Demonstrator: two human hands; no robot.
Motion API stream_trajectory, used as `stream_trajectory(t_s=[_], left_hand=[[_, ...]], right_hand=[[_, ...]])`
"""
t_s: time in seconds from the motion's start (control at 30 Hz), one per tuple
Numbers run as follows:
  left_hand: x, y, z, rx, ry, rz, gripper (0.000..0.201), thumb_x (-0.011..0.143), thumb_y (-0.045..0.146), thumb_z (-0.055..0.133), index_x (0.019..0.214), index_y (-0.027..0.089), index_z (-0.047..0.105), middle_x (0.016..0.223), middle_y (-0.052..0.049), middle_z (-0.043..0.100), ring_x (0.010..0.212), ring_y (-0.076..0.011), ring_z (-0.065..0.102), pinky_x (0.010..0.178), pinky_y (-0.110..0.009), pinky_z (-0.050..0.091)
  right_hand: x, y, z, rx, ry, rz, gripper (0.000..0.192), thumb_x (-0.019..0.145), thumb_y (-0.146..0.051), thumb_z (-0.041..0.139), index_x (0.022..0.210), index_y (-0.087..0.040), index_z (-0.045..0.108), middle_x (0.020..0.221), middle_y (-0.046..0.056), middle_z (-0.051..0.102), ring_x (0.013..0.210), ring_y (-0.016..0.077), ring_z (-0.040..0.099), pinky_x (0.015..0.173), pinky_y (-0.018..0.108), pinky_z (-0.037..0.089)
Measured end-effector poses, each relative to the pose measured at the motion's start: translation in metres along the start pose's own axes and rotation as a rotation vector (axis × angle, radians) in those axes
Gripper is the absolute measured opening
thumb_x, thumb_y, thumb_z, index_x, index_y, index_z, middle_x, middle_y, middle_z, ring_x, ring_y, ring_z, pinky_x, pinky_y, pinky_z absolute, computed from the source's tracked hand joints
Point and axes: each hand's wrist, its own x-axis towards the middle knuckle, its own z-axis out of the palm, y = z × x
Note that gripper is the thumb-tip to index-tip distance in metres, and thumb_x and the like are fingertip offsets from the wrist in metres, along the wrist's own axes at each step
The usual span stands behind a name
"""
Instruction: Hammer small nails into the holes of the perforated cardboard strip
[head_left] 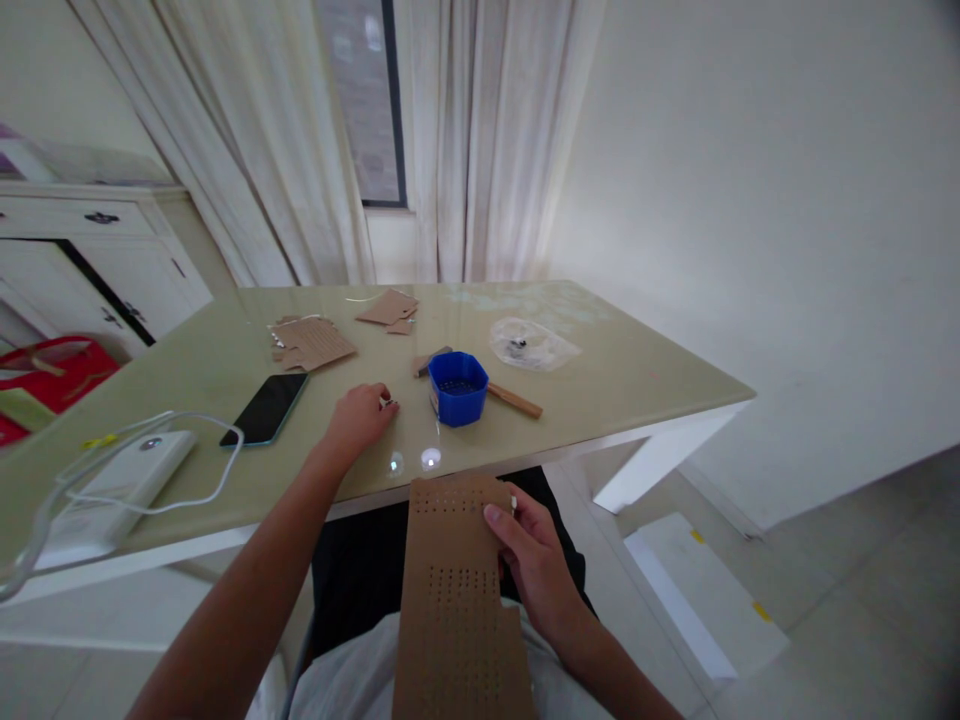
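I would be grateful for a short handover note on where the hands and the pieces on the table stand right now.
Left hand: resting on the table, fingertips pinching a small pale piece, too small to identify.
Right hand: holding the perforated cardboard strip by its right edge, over the lap.
Blue container sits mid-table, a wooden stick beside it, a clear plastic bag behind.
Cardboard scraps and phone lie to the left.
How far the work has got cannot be told.

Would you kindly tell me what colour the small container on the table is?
The small container is blue, seen best in the head view.
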Motion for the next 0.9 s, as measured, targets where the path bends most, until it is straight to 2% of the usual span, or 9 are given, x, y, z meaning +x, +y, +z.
stream_trajectory(t_s=[0.13,0.23,0.27,0.33,0.4,0.47,0.57,0.7,0.9], left_hand=[[-0.027,0.013,-0.009,-0.087,0.175,0.042,0.035,0.104,0.034,0.063,0.126,0.011,0.076,0.117,-0.019,0.076,0.11,-0.0333,0.073,0.104,-0.05,0.057],[-0.073,0.024,-0.016,-0.196,0.263,0.142,0.04,0.109,0.042,0.051,0.128,0.017,0.076,0.12,-0.015,0.076,0.106,-0.0281,0.071,0.103,-0.043,0.057],[-0.091,0.027,-0.017,-0.268,0.256,0.213,0.04,0.11,0.043,0.049,0.123,0.02,0.078,0.116,-0.012,0.077,0.102,-0.0248,0.072,0.096,-0.038,0.059],[-0.127,0.033,-0.013,-0.634,0.169,0.469,0.033,0.108,0.04,0.055,0.115,0.022,0.082,0.113,-0.012,0.078,0.103,-0.0247,0.072,0.093,-0.037,0.059],[-0.156,0.038,-0.001,-0.898,0.028,0.543,0.024,0.093,0.037,0.076,0.113,0.024,0.083,0.116,-0.011,0.079,0.105,-0.0263,0.073,0.092,-0.037,0.06],[-0.174,0.042,0.015,-1.203,-0.152,0.35,0.027,0.078,0.036,0.09,0.101,0.024,0.082,0.104,-0.008,0.081,0.096,-0.0264,0.073,0.083,-0.035,0.062],[-0.182,0.048,0.039,-1.468,-0.275,0.043,0.025,0.081,0.044,0.088,0.088,0.022,0.077,0.084,-0.003,0.078,0.076,-0.0232,0.071,0.068,-0.033,0.061],[-0.178,0.054,0.056,-1.552,-0.317,-0.062,0.03,0.081,0.048,0.087,0.085,0.022,0.074,0.077,-0.001,0.076,0.071,-0.0221,0.072,0.064,-0.032,0.06],[-0.176,0.055,0.058,-1.628,-0.334,-0.136,0.036,0.08,0.053,0.088,0.085,0.021,0.073,0.075,-0.002,0.076,0.073,-0.0239,0.074,0.066,-0.033,0.061]], right_hand=[[0.001,-0.004,0.003,0.081,-0.056,0.05,0.042,0.085,-0.055,0.093,0.097,-0.019,0.076,0.072,-0.005,0.059,0.052,0.0071,0.044,0.043,0.019,0.036],[-0.001,-0.007,0.004,0.111,-0.079,0.06,0.04,0.085,-0.053,0.094,0.1,-0.02,0.076,0.074,-0.004,0.061,0.052,0.007,0.044,0.043,0.018,0.036],[-0.002,-0.008,0.005,0.116,-0.087,0.058,0.039,0.086,-0.052,0.094,0.103,-0.021,0.077,0.075,-0.004,0.062,0.052,0.0073,0.045,0.045,0.019,0.038],[-0.004,-0.009,0.007,0.13,-0.102,0.056,0.037,0.087,-0.05,0.093,0.107,-0.022,0.078,0.076,-0.004,0.064,0.053,0.0077,0.047,0.049,0.02,0.042],[-0.006,-0.008,0.009,0.148,-0.112,0.069,0.037,0.087,-0.048,0.093,0.111,-0.023,0.08,0.079,-0.003,0.066,0.055,0.0084,0.049,0.054,0.021,0.045],[-0.006,-0.008,0.01,0.165,-0.125,0.084,0.039,0.086,-0.046,0.094,0.115,-0.024,0.081,0.084,-0.002,0.069,0.059,0.0095,0.053,0.056,0.021,0.046],[-0.006,-0.008,0.011,0.193,-0.138,0.085,0.04,0.082,-0.042,0.097,0.115,-0.024,0.083,0.089,0.0,0.074,0.067,0.0122,0.061,0.061,0.023,0.048],[-0.007,-0.009,0.008,0.173,-0.142,0.101,0.037,0.082,-0.042,0.096,0.111,-0.023,0.082,0.093,0.002,0.077,0.071,0.0131,0.063,0.065,0.023,0.05],[-0.008,-0.007,0.008,0.159,-0.18,0.111,0.046,0.083,-0.043,0.097,0.12,-0.023,0.078,0.091,0.001,0.079,0.072,0.0135,0.067,0.068,0.022,0.051]])
